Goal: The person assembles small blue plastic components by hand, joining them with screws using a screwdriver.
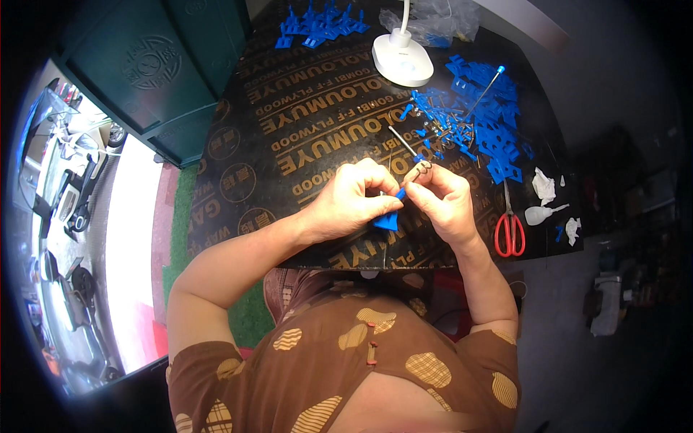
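Note:
Over the near part of the table my two hands meet, fingertips almost touching. My left hand [354, 193] is closed, thumb and index finger pinching a small blue plastic piece [387, 219] whose flat end hangs below the fingers. My right hand [445, 206] is closed too, its thumb and fingertips at the narrow upper end of that piece. From the curled right fingers a tool like a screwdriver [402, 140] sticks out, its thin metal shaft tilted up and left, with a blue part at its base. The right fingers hide its handle.
Beyond my right hand lies a heap of blue plastic parts [487, 101] with loose thin metal pieces. A white lamp base [403, 61] stands behind it. More blue parts [321, 25] sit at the far left. Red-handled scissors [510, 234] and a white squeeze bottle [538, 215] lie right.

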Tool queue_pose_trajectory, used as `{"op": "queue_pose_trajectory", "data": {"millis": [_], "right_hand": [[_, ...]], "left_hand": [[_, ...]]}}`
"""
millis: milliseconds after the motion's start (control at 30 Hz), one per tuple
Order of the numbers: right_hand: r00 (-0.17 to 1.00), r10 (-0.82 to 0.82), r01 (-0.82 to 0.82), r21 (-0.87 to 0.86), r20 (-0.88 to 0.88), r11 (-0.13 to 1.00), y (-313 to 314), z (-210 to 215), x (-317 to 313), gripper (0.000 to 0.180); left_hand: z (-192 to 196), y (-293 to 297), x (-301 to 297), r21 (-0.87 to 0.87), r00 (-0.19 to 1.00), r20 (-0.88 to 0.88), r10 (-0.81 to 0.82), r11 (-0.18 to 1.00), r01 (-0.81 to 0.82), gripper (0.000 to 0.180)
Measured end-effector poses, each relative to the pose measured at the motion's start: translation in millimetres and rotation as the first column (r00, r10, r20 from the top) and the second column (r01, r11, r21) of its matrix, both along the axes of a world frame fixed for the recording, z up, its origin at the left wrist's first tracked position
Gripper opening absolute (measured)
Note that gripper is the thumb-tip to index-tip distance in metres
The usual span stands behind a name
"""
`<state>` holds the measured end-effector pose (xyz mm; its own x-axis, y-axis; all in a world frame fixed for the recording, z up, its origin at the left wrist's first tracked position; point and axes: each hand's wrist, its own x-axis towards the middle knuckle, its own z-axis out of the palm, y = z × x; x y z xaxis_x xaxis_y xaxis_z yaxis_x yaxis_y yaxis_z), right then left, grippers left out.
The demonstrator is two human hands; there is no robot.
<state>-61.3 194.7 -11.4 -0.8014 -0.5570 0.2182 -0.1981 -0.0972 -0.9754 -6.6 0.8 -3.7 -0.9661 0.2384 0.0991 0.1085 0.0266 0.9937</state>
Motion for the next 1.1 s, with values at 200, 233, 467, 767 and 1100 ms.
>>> {"op": "queue_pose_trajectory", "data": {"millis": [200, 233, 467, 767, 1100], "right_hand": [[0.968, -0.074, 0.091, 0.059, -0.240, 0.994, -3, -8, -1, 0.006], [0.968, -0.073, 0.089, 0.057, -0.242, 0.994, -3, -5, 0, 0.006], [0.882, -0.039, 0.130, 0.163, -0.470, 0.978, -7, 4, 3, 0.006], [0.846, -0.027, 0.162, 0.209, -0.532, 0.964, -7, 8, 9, 0.009], [0.803, -0.020, 0.159, 0.183, -0.595, 0.970, -9, 0, 4, 0.014]], "left_hand": [[-13, 1, -6, -0.166, 0.946, -0.319, 0.055, 0.980, -0.113, 0.011], [-15, 1, -6, -0.167, 0.945, -0.321, 0.056, 0.979, -0.115, 0.011], [-16, 0, -8, -0.301, 0.901, -0.432, 0.036, 0.936, -0.182, 0.021], [-21, 1, -9, -0.293, 0.892, -0.451, 0.031, 0.939, -0.181, 0.024], [-16, -3, -7, -0.302, 0.920, -0.391, 0.021, 0.941, -0.150, 0.018]]}}
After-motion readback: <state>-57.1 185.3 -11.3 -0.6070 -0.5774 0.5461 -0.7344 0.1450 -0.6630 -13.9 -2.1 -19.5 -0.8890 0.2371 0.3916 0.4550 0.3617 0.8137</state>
